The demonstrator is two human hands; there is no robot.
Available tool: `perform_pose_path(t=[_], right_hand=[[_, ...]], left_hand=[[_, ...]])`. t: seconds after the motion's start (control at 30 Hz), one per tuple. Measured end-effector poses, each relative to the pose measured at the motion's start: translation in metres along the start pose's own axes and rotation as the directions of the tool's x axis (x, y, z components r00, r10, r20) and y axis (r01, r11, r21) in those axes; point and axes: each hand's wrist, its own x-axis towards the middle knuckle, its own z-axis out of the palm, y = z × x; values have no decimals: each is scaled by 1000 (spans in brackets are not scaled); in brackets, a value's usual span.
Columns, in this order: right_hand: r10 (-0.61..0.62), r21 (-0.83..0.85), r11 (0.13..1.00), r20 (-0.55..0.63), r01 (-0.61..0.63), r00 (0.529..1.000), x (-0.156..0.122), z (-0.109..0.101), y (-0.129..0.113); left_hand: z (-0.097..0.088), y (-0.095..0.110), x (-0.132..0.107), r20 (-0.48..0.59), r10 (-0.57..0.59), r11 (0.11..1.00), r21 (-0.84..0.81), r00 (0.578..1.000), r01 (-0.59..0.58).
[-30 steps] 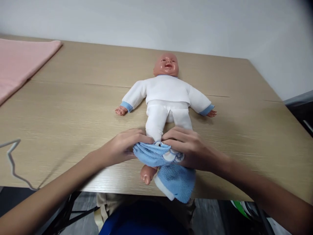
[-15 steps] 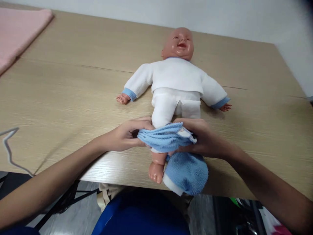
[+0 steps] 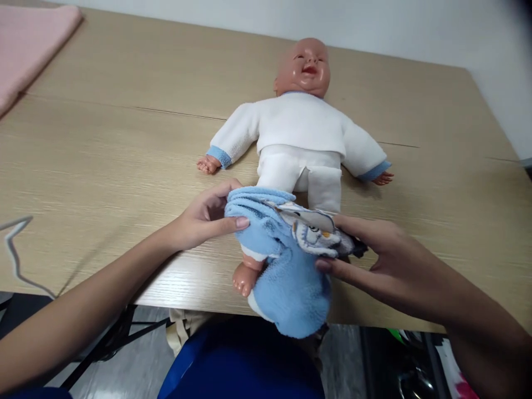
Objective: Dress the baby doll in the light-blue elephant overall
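A baby doll [image 3: 301,124] in a white top with blue cuffs lies on its back, head away from me. Blue terry doll pants [image 3: 297,288] are bunched around its leg on the left, and that bare foot [image 3: 246,278] pokes out of the white-edged leg opening. My left hand [image 3: 211,216] grips the gathered cloth on the left, thumb on top. On the right, my right hand [image 3: 366,249] pinches the waist part by an embroidered animal patch [image 3: 318,235]. The other pant leg hangs toward the table edge, hiding the doll's other lower leg.
The wooden table [image 3: 124,155] has its front edge close to my body. A folded pink cloth [image 3: 33,44] lies at the far left. A white cable [image 3: 16,249] stands at the left edge. Beyond the table is a pale wall [image 3: 374,27].
The pants have been spread wider, and the patch now shows. My right hand has moved right with the waist part. The doll's foot has shifted left, and the loose pant leg has swung left.
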Motion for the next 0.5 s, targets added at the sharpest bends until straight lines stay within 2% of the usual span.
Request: perform_pose_path(t=[0.07,0.17,0.23,0.3,0.4,0.43,0.47,0.5], right_hand=[[-34,-10,999,-14,34,999,-5,-3,2],[-142,-3,990,-79,142,987,-9,-5,5],[-176,31,983,-150,183,973,-10,-4,8],[-184,76,976,-229,206,956,-8,-2,11],[-180,101,969,-328,224,927,-1,1,12],[-191,102,965,-355,241,915,4,1,10],[-208,101,959,-377,263,902,8,1,8],[-227,99,953,-393,287,891,13,1,5]], left_hand=[[-1,-2,-1,-10,28,999,38,1000,-28],[-4,-3,-5,34,49,989,140,998,-53],[-5,0,-7,61,59,963,259,996,-73],[-4,9,-5,70,126,894,424,990,-144],[10,31,8,103,258,708,656,961,-261],[18,39,15,119,266,669,692,957,-272],[27,46,23,133,261,666,692,956,-278],[36,52,32,156,230,698,661,961,-275]])
